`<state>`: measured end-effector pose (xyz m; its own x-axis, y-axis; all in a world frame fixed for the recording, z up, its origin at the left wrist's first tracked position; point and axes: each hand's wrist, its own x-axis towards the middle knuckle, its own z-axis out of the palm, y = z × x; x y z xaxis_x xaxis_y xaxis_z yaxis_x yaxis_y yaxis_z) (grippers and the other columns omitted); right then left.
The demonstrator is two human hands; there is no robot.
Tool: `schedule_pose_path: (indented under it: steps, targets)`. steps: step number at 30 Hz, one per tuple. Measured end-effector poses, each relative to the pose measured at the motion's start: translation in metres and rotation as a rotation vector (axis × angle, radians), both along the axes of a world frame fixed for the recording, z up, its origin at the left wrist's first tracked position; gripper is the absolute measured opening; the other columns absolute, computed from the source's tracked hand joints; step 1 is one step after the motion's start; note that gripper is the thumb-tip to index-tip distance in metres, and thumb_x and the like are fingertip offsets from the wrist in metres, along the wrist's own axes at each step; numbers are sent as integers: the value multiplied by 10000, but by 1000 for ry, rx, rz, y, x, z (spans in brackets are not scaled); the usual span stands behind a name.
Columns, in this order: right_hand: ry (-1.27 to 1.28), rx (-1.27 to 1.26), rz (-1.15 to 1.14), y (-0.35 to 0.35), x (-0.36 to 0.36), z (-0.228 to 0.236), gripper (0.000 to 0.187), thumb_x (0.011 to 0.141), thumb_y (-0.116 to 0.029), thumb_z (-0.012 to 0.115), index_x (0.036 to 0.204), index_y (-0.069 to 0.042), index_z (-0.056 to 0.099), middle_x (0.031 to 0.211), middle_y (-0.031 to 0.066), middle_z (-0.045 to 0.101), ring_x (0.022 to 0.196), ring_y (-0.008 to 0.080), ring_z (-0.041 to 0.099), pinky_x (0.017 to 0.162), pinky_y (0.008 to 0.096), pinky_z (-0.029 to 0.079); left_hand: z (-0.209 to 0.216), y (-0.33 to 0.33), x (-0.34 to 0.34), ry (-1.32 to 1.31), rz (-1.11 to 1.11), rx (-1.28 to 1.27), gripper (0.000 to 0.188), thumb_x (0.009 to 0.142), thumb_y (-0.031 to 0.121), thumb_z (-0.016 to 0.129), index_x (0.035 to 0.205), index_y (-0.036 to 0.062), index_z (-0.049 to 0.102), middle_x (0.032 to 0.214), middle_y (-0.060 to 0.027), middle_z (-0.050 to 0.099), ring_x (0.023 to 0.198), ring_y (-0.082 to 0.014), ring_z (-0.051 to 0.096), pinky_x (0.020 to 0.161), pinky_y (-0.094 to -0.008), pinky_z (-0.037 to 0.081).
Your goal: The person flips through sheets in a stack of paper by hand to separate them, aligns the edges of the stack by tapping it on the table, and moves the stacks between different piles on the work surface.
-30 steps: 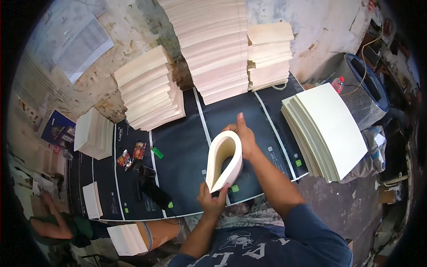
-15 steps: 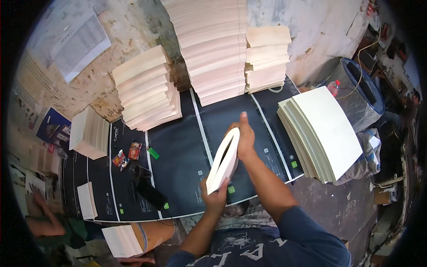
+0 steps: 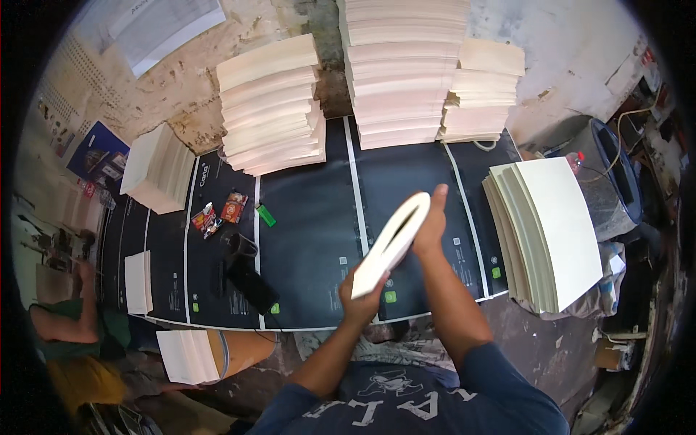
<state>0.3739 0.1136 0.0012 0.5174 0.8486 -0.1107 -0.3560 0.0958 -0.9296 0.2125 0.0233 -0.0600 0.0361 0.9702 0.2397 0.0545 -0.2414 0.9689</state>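
Note:
A thick bundle of cream paper sheets is bent over on itself above the black table, with a dark gap inside the loop of its fold. My left hand grips the lower, loose end. At the rounded upper end, my right hand presses along the fold with its thumb sticking up; part of its fingers is behind the paper. To the right of my hands lies a large, fanned stack of flat sheets.
Tall paper stacks line the wall behind the black table. Left of my hands lie a black phone, a glass, a green lighter and small red packets. Another person's arm shows at far left.
My view has shifted, so the table and stacks sit differently in it. Both hands still hold the bent paper bundle. The other person's arm at far left has moved.

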Motion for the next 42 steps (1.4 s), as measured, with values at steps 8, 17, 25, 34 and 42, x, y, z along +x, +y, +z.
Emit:
schedule_pose_path:
  steps: [8, 17, 25, 34, 42]
  targets:
    - [-6, 107, 27, -5, -7, -8, 746, 981, -659, 153, 632, -96, 496, 572, 43, 485, 510, 155, 458, 503, 275, 405, -3, -3, -7, -134, 2, -91, 426, 777, 46, 795, 1157, -46, 625, 1094, -144, 695, 986, -211, 677, 862, -307, 529]
    - [-856, -29, 745, -74, -4, 74, 695, 859, -458, 679, 1283, 52, 470, 1058, 303, 640, 1009, 421, 638, 895, 440, 478, 32, 22, -79, -641, -352, -483, 542, 892, 197, 671, 1332, -29, 449, 1246, -158, 583, 1139, -280, 584, 972, -406, 480]
    - [-789, -372, 677, -127, -13, 79, 723, 800, -451, 734, 1270, 37, 481, 1040, 311, 644, 981, 466, 637, 850, 473, 507, 18, 23, -80, -620, -544, -629, 649, 898, 310, 657, 1370, -40, 382, 1264, -177, 561, 1149, -315, 576, 994, -441, 471]
    - [-1072, -276, 561, -116, -6, -2, 801, 792, -485, 733, 1372, -17, 441, 1353, 218, 515, 1257, 379, 493, 1061, 412, 395, 17, 28, -78, -78, -291, -1021, 519, 892, 152, 668, 1315, -62, 458, 1190, -188, 606, 1080, -273, 615, 900, -387, 529]
    - [-999, 277, 637, -80, -13, -48, 791, 885, -496, 615, 1440, 6, 357, 1486, 203, 366, 1407, 344, 312, 1167, 432, 259, 26, 31, -60, 8, -203, -1035, 453, 842, 102, 725, 1227, -56, 545, 1080, -144, 653, 913, -221, 659, 765, -341, 556]
